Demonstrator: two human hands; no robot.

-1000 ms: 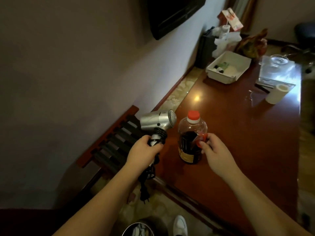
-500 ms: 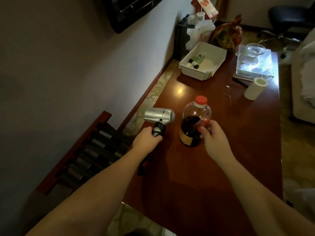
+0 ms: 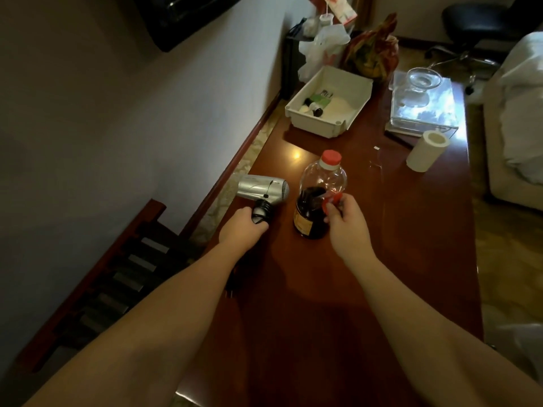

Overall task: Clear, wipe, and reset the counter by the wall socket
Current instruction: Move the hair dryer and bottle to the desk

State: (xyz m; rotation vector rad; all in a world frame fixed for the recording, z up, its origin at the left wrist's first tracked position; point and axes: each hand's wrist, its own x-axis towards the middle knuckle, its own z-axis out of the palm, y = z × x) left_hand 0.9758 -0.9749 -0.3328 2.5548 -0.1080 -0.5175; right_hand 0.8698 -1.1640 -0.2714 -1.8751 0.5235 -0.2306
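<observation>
**Both hands full at the counter's near end**

Polished wood counter (image 3: 396, 259) runs away along the wall, its nearest stretch bare. Left hand (image 3: 242, 227) grips the hair dryer (image 3: 261, 189) by its handle, close to the wall-side edge. Right hand (image 3: 345, 221) pinches the red label on the bottle (image 3: 318, 198), which stands just beside the dryer. Farther off sit a paper roll (image 3: 426, 152) and white tray (image 3: 349, 118).

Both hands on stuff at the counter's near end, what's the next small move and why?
Probably lift both items off the counter. The left hand grips the hair dryer by its handle, and the right hand holds the dark-liquid bottle, which stands upright on the wood. Wiping can't start while they sit there.
</observation>
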